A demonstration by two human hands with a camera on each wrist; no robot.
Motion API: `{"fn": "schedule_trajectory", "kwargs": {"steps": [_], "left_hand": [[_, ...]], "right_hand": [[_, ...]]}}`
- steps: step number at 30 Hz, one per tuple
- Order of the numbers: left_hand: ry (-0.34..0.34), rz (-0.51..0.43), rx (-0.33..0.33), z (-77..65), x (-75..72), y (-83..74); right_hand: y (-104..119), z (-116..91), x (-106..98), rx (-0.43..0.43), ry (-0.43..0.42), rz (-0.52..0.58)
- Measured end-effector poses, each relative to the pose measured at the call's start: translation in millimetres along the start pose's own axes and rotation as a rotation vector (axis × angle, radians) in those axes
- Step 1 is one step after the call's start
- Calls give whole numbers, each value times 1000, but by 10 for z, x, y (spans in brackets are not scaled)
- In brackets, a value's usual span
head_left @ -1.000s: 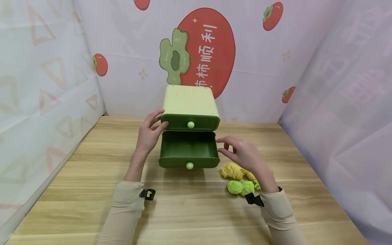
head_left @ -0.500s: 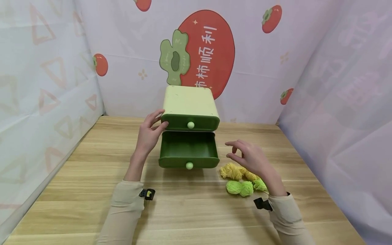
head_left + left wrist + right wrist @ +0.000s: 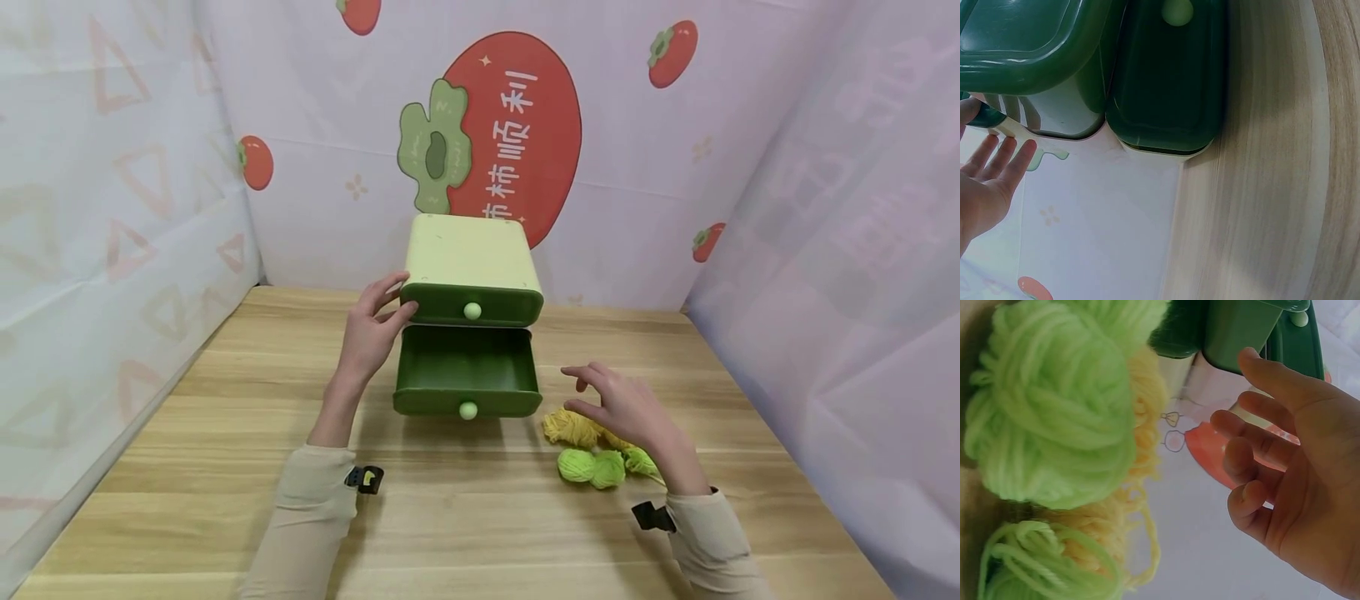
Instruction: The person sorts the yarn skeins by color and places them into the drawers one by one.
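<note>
A small cabinet with a cream top and dark green drawers stands at the back middle of the table. Its pulled-out middle drawer shows a bare green inside, while the top drawer is closed. My left hand rests at the cabinet's upper left, thumb on the front corner and fairly straight fingers along the side. A lower drawer, closed, appears in the left wrist view. Right of the cabinet, my right hand hovers with loosely bent fingers and nothing in them, above yellow yarn and green yarn.
More green yarn lies at the right of the yarn group. The wooden table meets printed cloth walls at the back and both sides.
My right hand has left the side of the pulled-out drawer and moved right and a little down, its fingers now spread somewhat more. The left hand stays on the cabinet.
</note>
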State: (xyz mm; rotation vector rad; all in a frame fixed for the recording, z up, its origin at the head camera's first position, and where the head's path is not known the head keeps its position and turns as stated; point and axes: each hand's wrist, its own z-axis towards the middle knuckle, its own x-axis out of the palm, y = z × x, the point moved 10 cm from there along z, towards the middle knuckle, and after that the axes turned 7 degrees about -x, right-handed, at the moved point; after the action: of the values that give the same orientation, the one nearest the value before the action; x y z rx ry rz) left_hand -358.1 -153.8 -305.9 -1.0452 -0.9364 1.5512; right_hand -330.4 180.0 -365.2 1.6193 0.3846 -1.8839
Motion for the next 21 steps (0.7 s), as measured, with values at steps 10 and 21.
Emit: {"fn": "schedule_trajectory", "kwargs": {"steps": [10, 21], "left_hand": [[0, 5, 2, 8, 14, 1], [1, -3, 1, 15, 12, 21]], "right_hand": [[-101, -71, 179, 24, 60, -4], [-252, -171, 397, 124, 181, 45]]}}
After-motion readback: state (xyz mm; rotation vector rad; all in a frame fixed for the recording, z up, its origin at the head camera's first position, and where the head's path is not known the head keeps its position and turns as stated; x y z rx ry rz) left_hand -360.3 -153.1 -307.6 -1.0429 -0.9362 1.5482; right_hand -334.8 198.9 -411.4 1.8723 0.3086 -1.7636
